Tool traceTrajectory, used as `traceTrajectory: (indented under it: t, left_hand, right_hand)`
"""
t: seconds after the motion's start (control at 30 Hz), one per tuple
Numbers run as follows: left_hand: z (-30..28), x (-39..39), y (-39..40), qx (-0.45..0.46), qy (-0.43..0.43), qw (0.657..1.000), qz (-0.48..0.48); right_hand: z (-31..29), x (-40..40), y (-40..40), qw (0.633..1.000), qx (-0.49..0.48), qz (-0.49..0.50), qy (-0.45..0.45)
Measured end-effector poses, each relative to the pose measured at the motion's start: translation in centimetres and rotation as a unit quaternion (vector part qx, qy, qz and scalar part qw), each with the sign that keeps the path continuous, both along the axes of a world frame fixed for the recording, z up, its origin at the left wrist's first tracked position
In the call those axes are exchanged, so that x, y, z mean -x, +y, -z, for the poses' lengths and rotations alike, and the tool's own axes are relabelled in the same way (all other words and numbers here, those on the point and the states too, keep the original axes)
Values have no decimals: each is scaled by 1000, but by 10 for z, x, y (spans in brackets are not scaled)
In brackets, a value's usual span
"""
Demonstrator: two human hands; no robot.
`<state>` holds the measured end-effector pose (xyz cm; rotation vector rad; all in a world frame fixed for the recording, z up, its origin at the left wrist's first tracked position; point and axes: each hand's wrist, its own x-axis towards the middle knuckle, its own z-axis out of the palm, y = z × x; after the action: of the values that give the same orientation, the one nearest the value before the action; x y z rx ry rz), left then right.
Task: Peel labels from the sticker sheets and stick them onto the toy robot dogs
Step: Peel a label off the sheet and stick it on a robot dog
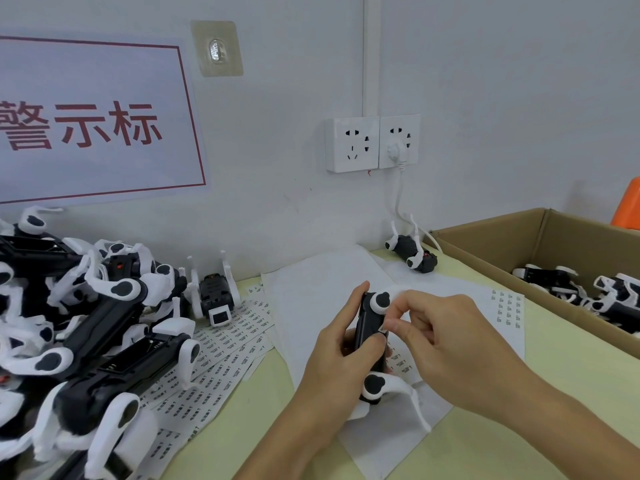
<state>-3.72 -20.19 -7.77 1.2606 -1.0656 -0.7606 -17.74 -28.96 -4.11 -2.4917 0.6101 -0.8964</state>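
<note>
Label (pixel 382 329) (barely visible), left hand (pixel 341 355) gripping dog (pixel 372 344)

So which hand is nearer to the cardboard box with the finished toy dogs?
The right hand. It lies on the cardboard box's side of the held toy dog; the left hand is beyond the dog.

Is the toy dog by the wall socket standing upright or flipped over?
Flipped over: the toy dog lies on its back, white legs pointing up.
</note>
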Motion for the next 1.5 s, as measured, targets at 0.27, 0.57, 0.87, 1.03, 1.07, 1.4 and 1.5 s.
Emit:
traceTrajectory:
  t: [0.27,0.57,0.87,1.03,1.07,1.4,1.5]
  left_hand:
    - [-5,2,3,5,-5,1000,-1]
    - [-4,2,3,8,7,1000,9]
    - [-2,1,2,0,2,1000,4]
    - [-1,0,2,4,2,1000,3]
    - [0,0,2,5,2,1000,3]
    - [-2,1,3,6,4,1000,2]
    - [-3,1,3,4,3,1000,0]
  right_hand:
    - [-1,-1,2,1000,10,9,2]
    - [0,-2,8,999,26,30,7]
    - [-2,-2,13,997,50,51,10]
    - [-3,-3,16,994,81,66,10]
    - [-4,-4,16,994,85,69,9]
    - [-4,-6,19,991,104,80,-9]
    - [-4,-5,20,991,109,81,-16]
